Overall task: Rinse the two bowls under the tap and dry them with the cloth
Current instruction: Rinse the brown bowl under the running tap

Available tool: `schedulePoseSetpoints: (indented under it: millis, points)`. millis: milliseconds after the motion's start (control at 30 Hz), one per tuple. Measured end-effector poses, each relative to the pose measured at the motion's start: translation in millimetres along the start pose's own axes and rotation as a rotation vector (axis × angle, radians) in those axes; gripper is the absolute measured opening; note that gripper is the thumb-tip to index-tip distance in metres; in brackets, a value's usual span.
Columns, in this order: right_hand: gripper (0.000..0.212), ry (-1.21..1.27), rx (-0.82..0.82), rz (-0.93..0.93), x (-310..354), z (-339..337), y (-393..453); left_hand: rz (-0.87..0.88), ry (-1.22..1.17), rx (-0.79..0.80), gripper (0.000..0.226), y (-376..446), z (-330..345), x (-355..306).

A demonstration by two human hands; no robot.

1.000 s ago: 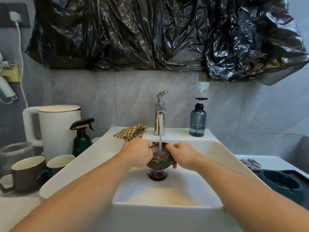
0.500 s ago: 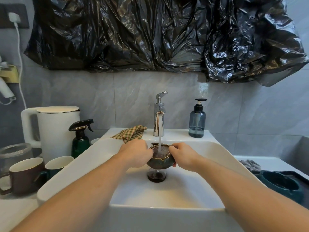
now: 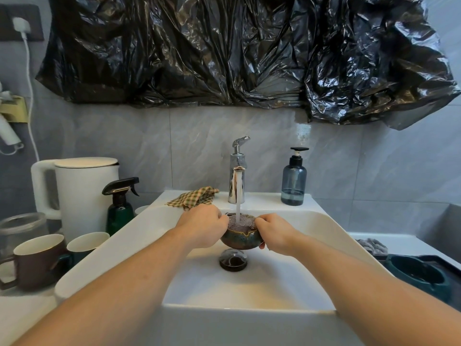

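Observation:
A small dark speckled bowl [image 3: 240, 238] with a gold rim is held over the white sink [image 3: 249, 290], directly under the chrome tap [image 3: 237, 181]. Water streams from the tap into the bowl, which looks full. My left hand [image 3: 202, 227] grips the bowl's left rim and my right hand [image 3: 273, 232] grips its right rim. A checked yellow-green cloth [image 3: 193, 198] lies on the sink's back ledge, left of the tap. A second, teal bowl [image 3: 419, 273] sits on a dark tray at the far right.
The dark drain plug [image 3: 233, 260] sits below the bowl. A blue soap bottle [image 3: 293, 181] stands right of the tap. Left of the sink are a green spray bottle [image 3: 121, 208], a white kettle [image 3: 82, 191], two mugs [image 3: 37, 260] and a glass jar [image 3: 21, 228].
Both hands have kept hold of the bowl under the running water. Its place under the stream has shifted only slightly.

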State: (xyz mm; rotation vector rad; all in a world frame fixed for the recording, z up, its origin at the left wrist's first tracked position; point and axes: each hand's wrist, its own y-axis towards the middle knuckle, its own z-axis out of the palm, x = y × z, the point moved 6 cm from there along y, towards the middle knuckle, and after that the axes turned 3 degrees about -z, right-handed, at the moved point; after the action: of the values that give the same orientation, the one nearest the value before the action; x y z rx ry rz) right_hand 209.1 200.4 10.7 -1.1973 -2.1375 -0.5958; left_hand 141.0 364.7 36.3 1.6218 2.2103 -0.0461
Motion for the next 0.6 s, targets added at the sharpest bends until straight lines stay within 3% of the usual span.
schedulePoseSetpoints:
  millis: [600]
  points:
    - [0.031,-0.014,-0.008,-0.016,5.1,-2.3,-5.5,-0.004,-0.037,-0.010,0.043,2.3,2.9,2.6]
